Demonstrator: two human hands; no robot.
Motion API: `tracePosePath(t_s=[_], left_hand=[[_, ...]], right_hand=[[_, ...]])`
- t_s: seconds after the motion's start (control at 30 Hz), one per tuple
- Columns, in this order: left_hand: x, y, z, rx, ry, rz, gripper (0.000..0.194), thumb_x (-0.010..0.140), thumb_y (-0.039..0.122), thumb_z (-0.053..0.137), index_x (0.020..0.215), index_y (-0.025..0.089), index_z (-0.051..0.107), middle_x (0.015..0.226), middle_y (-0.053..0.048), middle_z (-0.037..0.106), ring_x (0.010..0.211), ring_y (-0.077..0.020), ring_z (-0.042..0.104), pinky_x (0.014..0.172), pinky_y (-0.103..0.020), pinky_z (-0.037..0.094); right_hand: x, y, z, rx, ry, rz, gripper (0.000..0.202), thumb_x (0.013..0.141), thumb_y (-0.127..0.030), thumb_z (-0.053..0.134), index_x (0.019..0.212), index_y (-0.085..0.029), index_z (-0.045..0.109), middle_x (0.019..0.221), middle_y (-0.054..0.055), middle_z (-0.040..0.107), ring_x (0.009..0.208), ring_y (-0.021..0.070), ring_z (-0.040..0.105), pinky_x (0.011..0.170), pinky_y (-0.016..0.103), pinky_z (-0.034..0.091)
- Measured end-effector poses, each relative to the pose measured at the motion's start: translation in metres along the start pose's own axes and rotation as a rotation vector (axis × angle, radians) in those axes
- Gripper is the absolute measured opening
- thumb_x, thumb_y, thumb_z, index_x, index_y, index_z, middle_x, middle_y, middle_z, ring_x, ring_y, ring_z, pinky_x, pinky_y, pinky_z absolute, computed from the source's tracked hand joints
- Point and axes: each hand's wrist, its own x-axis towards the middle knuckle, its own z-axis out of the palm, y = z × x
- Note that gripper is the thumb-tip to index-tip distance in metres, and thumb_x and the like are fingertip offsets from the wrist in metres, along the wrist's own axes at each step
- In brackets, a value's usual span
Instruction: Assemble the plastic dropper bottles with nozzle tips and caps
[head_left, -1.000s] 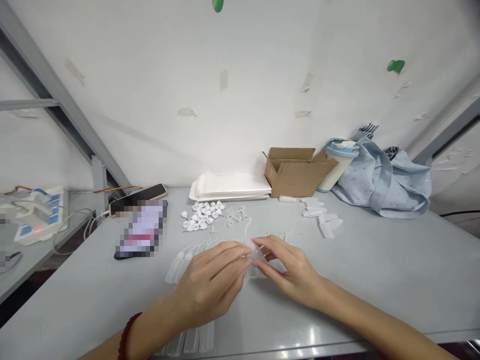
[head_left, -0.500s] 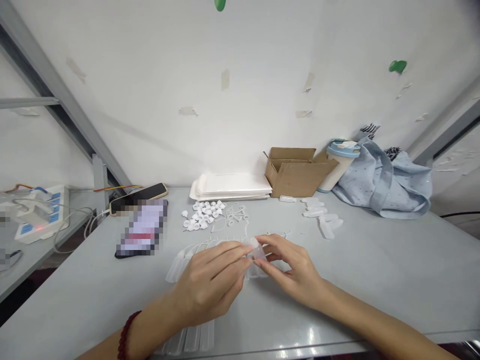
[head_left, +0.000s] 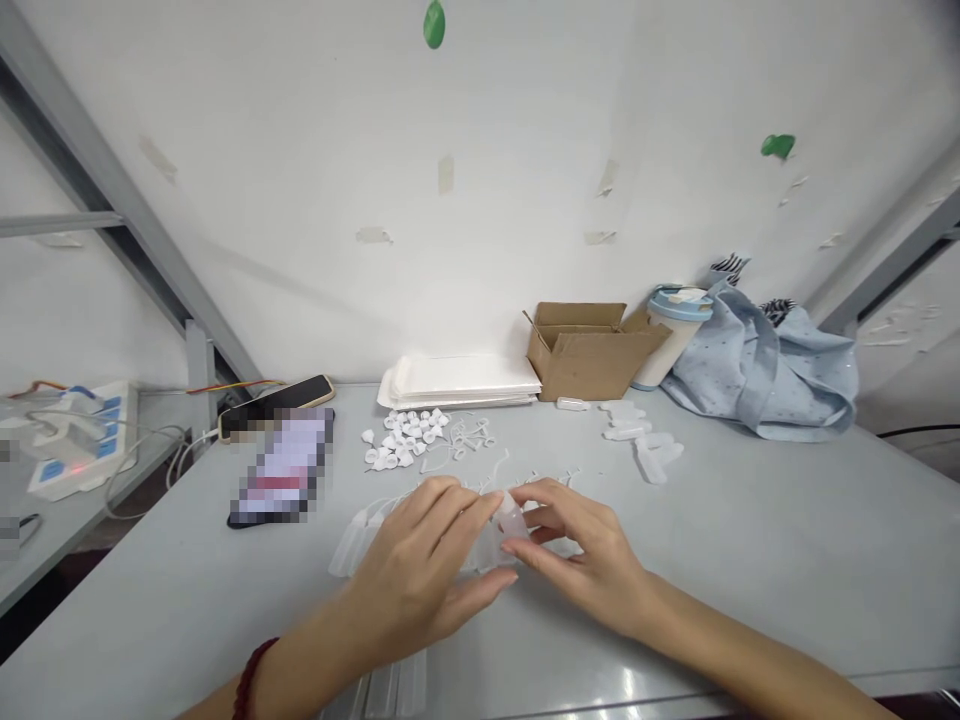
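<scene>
My right hand (head_left: 589, 550) holds a small translucent squeeze bottle (head_left: 513, 522) between thumb and fingers. A white tip with a thin tube (head_left: 500, 463) seems to rise from the bottle's top. Against that top rests the index fingertip of my left hand (head_left: 420, 550), whose thumb is stretched well away. Behind and beneath my hands lies a row of similar bottles with thin tubes (head_left: 352, 540), partly hidden. Longer clear pieces (head_left: 409, 685) lie near the front edge under my left forearm. White caps (head_left: 405, 437) and loose thin tubes (head_left: 471, 437) are scattered beyond my hands.
Several loose bottles (head_left: 651, 455) lie to the right. At the wall stand a stack of flat white packets (head_left: 465, 378), an open cardboard box (head_left: 592, 366), a lidded cup (head_left: 670, 345) and a blue bag (head_left: 765, 385). Two phones (head_left: 281, 465) and a power strip (head_left: 82, 440) are left.
My left thumb has come away from the bottle and spread downward. My right hand keeps the bottle at nearly the same place. The view has tilted slightly upward.
</scene>
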Motion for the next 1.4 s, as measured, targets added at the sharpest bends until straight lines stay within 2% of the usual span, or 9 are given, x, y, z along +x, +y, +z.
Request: tracePosePath(t_s=[0.13, 0.27, 0.4, 0.53, 0.73, 0.93, 1.13, 1.27, 1.4], left_hand=[[-0.002, 0.002, 0.003, 0.117, -0.018, 0.022, 0.05, 0.082, 0.035, 0.066, 0.119, 0.007, 0.049, 0.086, -0.011, 0.062, 0.081, -0.0235, 0.054, 0.072, -0.039, 0.049], [-0.003, 0.005, 0.006, 0.15, -0.039, 0.003, 0.044, 0.084, 0.034, 0.063, 0.116, 0.008, 0.048, 0.083, -0.01, 0.061, 0.078, -0.0226, 0.053, 0.069, -0.036, 0.047], [-0.002, 0.006, 0.008, 0.133, -0.081, -0.047, 0.034, 0.085, 0.027, 0.06, 0.112, 0.011, 0.048, 0.078, -0.006, 0.057, 0.072, -0.0203, 0.049, 0.063, -0.033, 0.044], [0.0, 0.008, 0.003, 0.084, -0.091, -0.095, 0.032, 0.075, 0.021, 0.061, 0.105, 0.013, 0.05, 0.075, -0.005, 0.053, 0.071, -0.0207, 0.046, 0.061, -0.033, 0.041], [0.0, 0.017, -0.026, -0.147, -0.452, -0.136, 0.029, 0.068, 0.027, 0.069, 0.092, 0.018, 0.055, 0.083, -0.004, 0.06, 0.078, -0.0213, 0.051, 0.067, -0.033, 0.047], [-0.012, 0.028, -0.034, -0.041, -0.543, -0.055, 0.038, 0.069, 0.047, 0.072, 0.091, 0.019, 0.061, 0.086, -0.005, 0.067, 0.079, -0.0233, 0.057, 0.075, -0.036, 0.048], [-0.023, 0.03, -0.032, 0.035, -0.621, -0.062, 0.036, 0.07, 0.044, 0.073, 0.092, 0.017, 0.061, 0.081, -0.005, 0.067, 0.077, -0.0242, 0.06, 0.073, -0.035, 0.049], [-0.022, 0.028, -0.035, 0.083, -0.68, -0.071, 0.029, 0.067, 0.039, 0.075, 0.083, 0.019, 0.062, 0.078, -0.004, 0.067, 0.074, -0.0241, 0.06, 0.074, -0.036, 0.05], [-0.014, 0.024, -0.038, 0.058, -0.818, -0.187, 0.024, 0.061, 0.025, 0.077, 0.076, 0.017, 0.061, 0.078, -0.005, 0.066, 0.075, -0.0252, 0.061, 0.07, -0.036, 0.053]], right_hand=[[-0.001, -0.003, 0.002, 0.035, 0.0, 0.089, 0.029, 0.084, -0.029, 0.063, 0.11, -0.022, 0.052, 0.086, 0.003, 0.064, 0.068, 0.013, 0.066, 0.06, 0.025, 0.062], [-0.004, -0.002, 0.006, 0.109, 0.01, 0.203, 0.032, 0.081, -0.035, 0.066, 0.106, -0.021, 0.053, 0.08, 0.001, 0.066, 0.066, 0.0138, 0.068, 0.061, 0.026, 0.063], [-0.003, -0.001, 0.006, 0.137, -0.005, 0.208, 0.036, 0.079, -0.04, 0.067, 0.106, -0.021, 0.053, 0.078, 0.002, 0.068, 0.072, 0.016, 0.07, 0.064, 0.027, 0.063], [0.0, -0.003, 0.002, 0.208, -0.086, 0.186, 0.036, 0.08, -0.041, 0.067, 0.105, -0.021, 0.051, 0.087, 0.004, 0.069, 0.068, 0.0152, 0.071, 0.063, 0.025, 0.061], [0.003, 0.0, -0.003, 0.152, -0.09, 0.174, 0.029, 0.087, -0.03, 0.057, 0.111, -0.021, 0.045, 0.088, 0.006, 0.07, 0.072, 0.0149, 0.071, 0.064, 0.026, 0.06], [0.008, 0.009, -0.004, 0.117, -0.003, 0.186, 0.022, 0.09, -0.028, 0.05, 0.109, -0.021, 0.044, 0.083, 0.005, 0.07, 0.074, 0.0149, 0.069, 0.064, 0.027, 0.058], [0.008, 0.009, -0.002, 0.095, -0.005, 0.135, 0.018, 0.09, -0.024, 0.048, 0.107, -0.02, 0.045, 0.082, 0.005, 0.068, 0.074, 0.0145, 0.068, 0.063, 0.026, 0.057], [0.007, 0.009, 0.0, 0.074, -0.013, 0.122, 0.017, 0.089, -0.021, 0.048, 0.106, -0.02, 0.046, 0.081, 0.005, 0.068, 0.073, 0.0144, 0.068, 0.06, 0.025, 0.055], [0.007, 0.008, -0.001, 0.036, -0.017, 0.133, 0.015, 0.089, -0.02, 0.048, 0.104, -0.02, 0.048, 0.082, 0.005, 0.069, 0.073, 0.0144, 0.068, 0.054, 0.022, 0.053]])
